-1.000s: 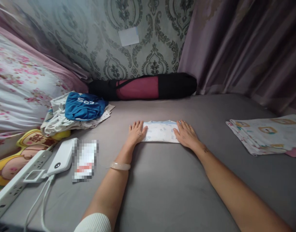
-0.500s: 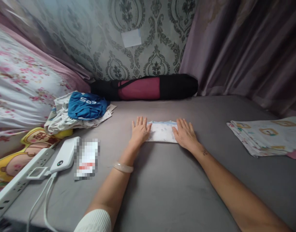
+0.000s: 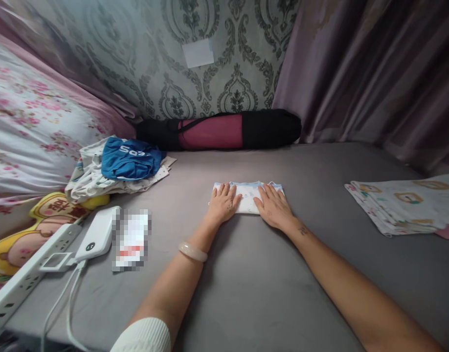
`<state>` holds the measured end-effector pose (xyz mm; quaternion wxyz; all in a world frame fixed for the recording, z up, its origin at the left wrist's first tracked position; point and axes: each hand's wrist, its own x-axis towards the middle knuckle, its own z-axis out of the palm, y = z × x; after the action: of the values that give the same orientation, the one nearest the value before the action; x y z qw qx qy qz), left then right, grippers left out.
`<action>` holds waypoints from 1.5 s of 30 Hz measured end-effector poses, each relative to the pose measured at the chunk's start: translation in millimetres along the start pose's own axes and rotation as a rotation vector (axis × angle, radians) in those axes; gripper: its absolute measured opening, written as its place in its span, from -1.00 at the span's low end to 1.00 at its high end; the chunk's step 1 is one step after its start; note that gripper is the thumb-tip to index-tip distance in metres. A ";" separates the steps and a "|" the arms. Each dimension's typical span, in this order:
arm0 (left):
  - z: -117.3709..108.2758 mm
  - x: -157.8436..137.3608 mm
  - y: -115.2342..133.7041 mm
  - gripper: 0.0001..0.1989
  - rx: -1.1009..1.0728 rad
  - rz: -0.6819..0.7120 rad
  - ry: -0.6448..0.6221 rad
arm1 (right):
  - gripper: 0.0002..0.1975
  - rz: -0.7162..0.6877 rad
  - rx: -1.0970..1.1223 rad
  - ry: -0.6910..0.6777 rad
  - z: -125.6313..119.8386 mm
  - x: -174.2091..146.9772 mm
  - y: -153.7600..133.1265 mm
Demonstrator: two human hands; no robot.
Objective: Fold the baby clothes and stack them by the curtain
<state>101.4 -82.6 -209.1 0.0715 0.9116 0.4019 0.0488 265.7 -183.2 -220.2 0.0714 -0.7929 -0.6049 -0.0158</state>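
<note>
A small folded white cloth [image 3: 247, 199] with a light blue edge along its far side lies flat on the grey sheet [image 3: 239, 274]. It has a faint print, and its kind of garment I cannot make out. My left hand [image 3: 223, 203] rests palm down over its left part, fingers stretched out. Over the right part lies my right hand [image 3: 273, 205], also flat with fingers spread. Between the two thumbs the middle of the cloth shows; the parts under both palms are hidden.
At left sits a clothes pile with a blue garment [image 3: 132, 159] on top. Nearer are a yellow cushion [image 3: 50, 222], a white power bank [image 3: 99, 233], a power strip [image 3: 30, 278] and a blurred packet [image 3: 132, 242]. Folded printed cloths [image 3: 404, 203] lie right; a black-and-pink long bag [image 3: 213, 131] lies behind.
Both hands have slid inward from the cloth's side edges, closer together on top of it. The cloth's outer corners now show beside them. The camera view has shifted slightly.
</note>
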 end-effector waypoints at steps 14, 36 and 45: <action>7.5 -5.6 24.4 -0.48 0.028 0.118 0.145 | -0.46 -0.071 0.056 0.069 -5.3 -2.5 -20.1; 3.8 -5.4 -0.7 -0.67 -0.201 0.022 0.359 | -0.44 -0.045 0.090 0.001 -17.2 12.0 -53.0; 5.3 0.7 -35.9 -0.71 -0.313 -0.127 0.363 | -0.46 -0.040 0.020 0.110 5.7 16.6 -75.5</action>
<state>76.6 -58.7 -220.3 0.1415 0.8384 0.4524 0.2690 197.2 -147.1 -216.8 0.1119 -0.7780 -0.6158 -0.0548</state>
